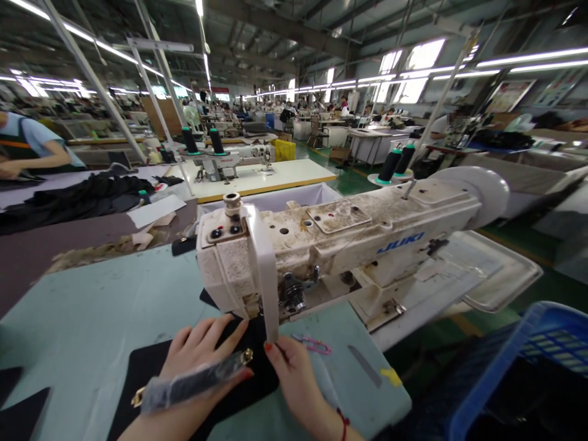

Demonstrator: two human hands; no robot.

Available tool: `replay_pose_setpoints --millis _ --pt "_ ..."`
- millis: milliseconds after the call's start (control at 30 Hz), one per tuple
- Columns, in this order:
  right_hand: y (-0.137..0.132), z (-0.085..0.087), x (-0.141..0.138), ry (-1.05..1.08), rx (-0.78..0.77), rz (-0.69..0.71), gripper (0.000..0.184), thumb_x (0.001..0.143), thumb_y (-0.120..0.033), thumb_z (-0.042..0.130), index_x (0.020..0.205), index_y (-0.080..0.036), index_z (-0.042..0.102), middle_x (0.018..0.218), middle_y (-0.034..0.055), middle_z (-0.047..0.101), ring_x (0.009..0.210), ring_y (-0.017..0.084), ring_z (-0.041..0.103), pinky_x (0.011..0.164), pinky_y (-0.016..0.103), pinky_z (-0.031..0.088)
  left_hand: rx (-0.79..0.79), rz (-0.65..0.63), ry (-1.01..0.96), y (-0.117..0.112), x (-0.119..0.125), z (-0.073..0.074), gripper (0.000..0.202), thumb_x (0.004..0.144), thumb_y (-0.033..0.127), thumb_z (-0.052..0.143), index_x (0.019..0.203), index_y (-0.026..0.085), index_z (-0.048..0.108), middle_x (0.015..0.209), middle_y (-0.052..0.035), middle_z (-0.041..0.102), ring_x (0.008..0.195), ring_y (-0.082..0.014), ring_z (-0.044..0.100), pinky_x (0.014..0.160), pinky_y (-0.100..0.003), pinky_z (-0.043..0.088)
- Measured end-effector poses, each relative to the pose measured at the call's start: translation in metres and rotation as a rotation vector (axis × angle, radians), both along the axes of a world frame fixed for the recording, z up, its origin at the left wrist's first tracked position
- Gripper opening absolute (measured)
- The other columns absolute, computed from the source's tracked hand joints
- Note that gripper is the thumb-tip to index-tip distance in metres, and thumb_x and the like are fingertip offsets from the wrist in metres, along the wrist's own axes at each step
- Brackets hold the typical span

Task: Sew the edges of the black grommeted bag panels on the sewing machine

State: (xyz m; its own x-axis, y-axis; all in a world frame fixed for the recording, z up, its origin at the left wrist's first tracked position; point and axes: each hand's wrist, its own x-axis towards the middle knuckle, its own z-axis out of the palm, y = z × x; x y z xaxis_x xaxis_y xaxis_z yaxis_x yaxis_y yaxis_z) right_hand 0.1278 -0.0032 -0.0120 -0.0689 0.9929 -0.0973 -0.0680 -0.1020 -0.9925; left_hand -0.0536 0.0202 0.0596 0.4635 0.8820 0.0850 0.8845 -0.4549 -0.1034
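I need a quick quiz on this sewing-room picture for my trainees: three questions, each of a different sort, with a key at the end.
1. Multiple choice: what colour is the flat piece under the left hand, beside the nearest sewing machine?
(a) white
(b) black
(c) yellow

2. True or false: a film-wrapped strap lies across the back of the left hand.

3. Fill the gap: a red cord is at the wrist of the person's ____ hand.

Key: 1 (b), black; 2 true; 3 right hand.
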Motion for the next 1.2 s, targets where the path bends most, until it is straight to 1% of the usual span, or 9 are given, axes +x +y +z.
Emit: replay_pose_setpoints --millis 133,267,400,567,667,767,933,1067,1200 --pt "0.001 0.003 0.0 0.03 -0.021 -0.001 0.047 0.086 -0.055 0.049 0.068 -0.012 0.054 0.065 0.0015 0.045 0.061 0.008 0.034 0.057 0.018 0.03 -0.076 0.01 -0.05 -0.001 0.004 0.01 0.053 0.08 0.042 0.067 0.131 0.034 0.057 0.129 -0.0058 0.065 0.114 -0.0303 0.055 0.088 -0.04 0.036" --pt "0.002 0.001 0.0 0.045 -0.049 -0.011 0.047 0.084 -0.057 0.05 0.067 -0.013 0.052 0.064 0.0004 0.041 0.06 0.007 0.03 0.056 0.019 0.028 -0.145 0.032 -0.085 -0.003 0.008 0.018 0.05 0.083 0.047 0.061 0.131 0.034 0.058 0.126 -0.0064 0.065 0.113 -0.0303 0.054 0.089 -0.042 0.037" --pt "0.001 -0.005 0.0 0.055 -0.071 -0.019 0.049 0.084 -0.058 0.05 0.069 -0.012 0.054 0.067 0.0015 0.043 0.063 0.008 0.033 0.058 0.019 0.03 -0.19 0.056 -0.11 -0.005 0.01 0.022 0.049 0.085 0.047 0.06 0.131 0.032 0.058 0.127 -0.0068 0.064 0.112 -0.0294 0.054 0.092 -0.042 0.036" --pt "0.003 -0.008 -0.001 0.065 -0.077 -0.026 0.05 0.084 -0.06 0.051 0.071 -0.012 0.052 0.069 0.0016 0.044 0.065 0.008 0.034 0.059 0.019 0.03 -0.149 0.06 -0.122 -0.003 0.01 0.018 0.045 0.085 0.046 0.06 0.127 0.032 0.061 0.123 -0.0068 0.065 0.11 -0.0294 0.054 0.09 -0.043 0.035" --pt "0.007 -0.006 -0.002 0.099 -0.082 -0.01 0.049 0.084 -0.06 0.051 0.072 -0.012 0.051 0.069 0.0013 0.044 0.065 0.008 0.034 0.06 0.019 0.031 -0.104 0.047 -0.117 0.001 0.008 0.015 0.039 0.085 0.046 0.059 0.121 0.033 0.065 0.122 -0.0064 0.066 0.11 -0.0296 0.054 0.089 -0.042 0.035" --pt "0.009 -0.002 -0.003 0.093 -0.076 0.005 0.048 0.085 -0.059 0.05 0.073 -0.012 0.053 0.069 0.002 0.047 0.066 0.009 0.038 0.061 0.019 0.034 -0.121 0.046 -0.109 0.004 0.009 0.017 0.035 0.086 0.045 0.059 0.118 0.033 0.067 0.122 -0.0052 0.066 0.11 -0.0288 0.054 0.088 -0.041 0.036" --pt "0.008 0.0 -0.003 0.0 -0.048 -0.009 0.051 0.087 -0.059 0.046 0.072 -0.013 0.058 0.068 0.0036 0.05 0.067 0.011 0.042 0.059 0.019 0.035 -0.15 0.049 -0.11 0.007 0.011 0.021 0.036 0.084 0.045 0.06 0.117 0.033 0.067 0.122 -0.0047 0.066 0.11 -0.0293 0.055 0.088 -0.041 0.036" --pt "0.009 0.0 -0.003 0.03 -0.027 -0.024 0.048 0.088 -0.056 0.047 0.072 -0.012 0.059 0.068 0.0036 0.051 0.068 0.011 0.043 0.061 0.019 0.037 -0.157 0.05 -0.114 0.006 0.01 0.021 0.034 0.084 0.043 0.06 0.116 0.033 0.068 0.122 -0.0048 0.066 0.109 -0.0291 0.055 0.087 -0.041 0.036" --pt "0.014 0.003 -0.004 0.025 -0.052 -0.035 0.046 0.086 -0.055 0.05 0.073 -0.011 0.057 0.07 0.0031 0.05 0.068 0.01 0.042 0.064 0.02 0.037 -0.123 0.032 -0.141 0.008 0.007 0.02 0.038 0.086 0.044 0.059 0.123 0.033 0.063 0.12 -0.0052 0.066 0.105 -0.0272 0.055 0.086 -0.039 0.036"
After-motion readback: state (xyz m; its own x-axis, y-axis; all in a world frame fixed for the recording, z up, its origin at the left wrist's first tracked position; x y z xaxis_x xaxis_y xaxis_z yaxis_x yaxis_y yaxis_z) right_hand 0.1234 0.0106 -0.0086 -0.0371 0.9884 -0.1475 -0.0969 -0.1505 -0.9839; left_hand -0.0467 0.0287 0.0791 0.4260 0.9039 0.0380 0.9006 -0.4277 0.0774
